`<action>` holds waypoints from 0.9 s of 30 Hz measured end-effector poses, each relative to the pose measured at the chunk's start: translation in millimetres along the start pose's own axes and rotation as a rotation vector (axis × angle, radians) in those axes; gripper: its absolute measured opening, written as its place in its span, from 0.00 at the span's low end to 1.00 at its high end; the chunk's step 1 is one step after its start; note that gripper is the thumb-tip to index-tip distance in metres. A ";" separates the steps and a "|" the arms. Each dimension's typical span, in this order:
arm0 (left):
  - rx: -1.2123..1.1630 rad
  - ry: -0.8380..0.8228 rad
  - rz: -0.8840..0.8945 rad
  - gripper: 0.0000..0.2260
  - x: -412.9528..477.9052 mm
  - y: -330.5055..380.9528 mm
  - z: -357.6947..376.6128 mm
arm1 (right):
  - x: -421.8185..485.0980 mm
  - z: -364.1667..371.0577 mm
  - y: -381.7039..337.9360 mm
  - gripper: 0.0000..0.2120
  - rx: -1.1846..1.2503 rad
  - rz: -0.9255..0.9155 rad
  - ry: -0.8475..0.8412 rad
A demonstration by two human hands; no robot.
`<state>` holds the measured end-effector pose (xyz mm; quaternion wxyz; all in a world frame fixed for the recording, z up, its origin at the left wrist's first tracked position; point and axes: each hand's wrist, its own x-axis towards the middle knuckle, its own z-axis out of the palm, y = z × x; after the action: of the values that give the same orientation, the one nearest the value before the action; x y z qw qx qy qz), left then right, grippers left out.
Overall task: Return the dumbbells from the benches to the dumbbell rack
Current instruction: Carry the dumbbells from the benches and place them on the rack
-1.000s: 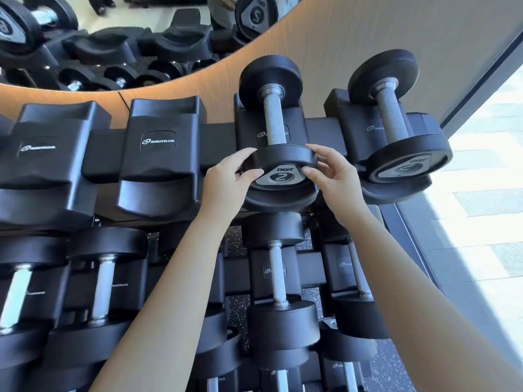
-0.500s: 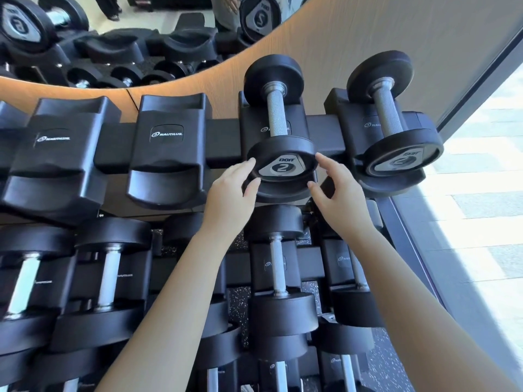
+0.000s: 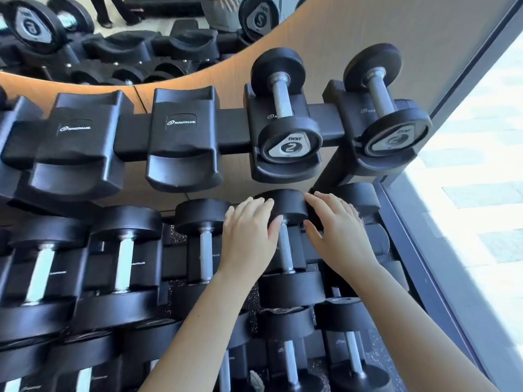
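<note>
A small black dumbbell marked 2 [image 3: 288, 142] lies in a cradle on the top row of the black dumbbell rack [image 3: 232, 131]. A second small dumbbell [image 3: 393, 137] sits in the cradle to its right. My left hand [image 3: 249, 236] and my right hand [image 3: 336, 233] hover below that row, fingers relaxed and holding nothing, on either side of a middle-row dumbbell [image 3: 285, 244]. Neither hand touches the dumbbell marked 2.
Two bare cradles [image 3: 181, 142] stand on the top row to the left. Lower rows hold several larger dumbbells [image 3: 124, 264]. A curved mirror [image 3: 113, 38] above reflects the rack. A dark window frame [image 3: 441, 264] and bright floor lie at the right.
Both hands have let go of the dumbbell marked 2 and dropped from its front end to the middle row. The dumbbell stays in its cradle.
</note>
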<state>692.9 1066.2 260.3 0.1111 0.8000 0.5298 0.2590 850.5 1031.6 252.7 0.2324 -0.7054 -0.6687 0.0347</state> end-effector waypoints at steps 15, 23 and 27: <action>0.131 0.059 0.068 0.18 -61.1 12.6 -2.2 | -71.4 -7.6 -19.5 0.23 -0.099 -0.041 0.129; 0.199 0.119 0.022 0.18 -93.0 56.7 -4.7 | -98.2 -31.0 -3.5 0.23 -0.032 -0.129 0.124; 0.222 0.122 -0.017 0.18 -120.4 86.0 1.5 | -119.8 -44.2 11.7 0.23 -0.009 -0.200 0.095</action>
<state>724.9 921.8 262.2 -0.0085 0.7855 0.5678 0.2460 864.8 904.2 256.3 0.2628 -0.6370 -0.7242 -0.0250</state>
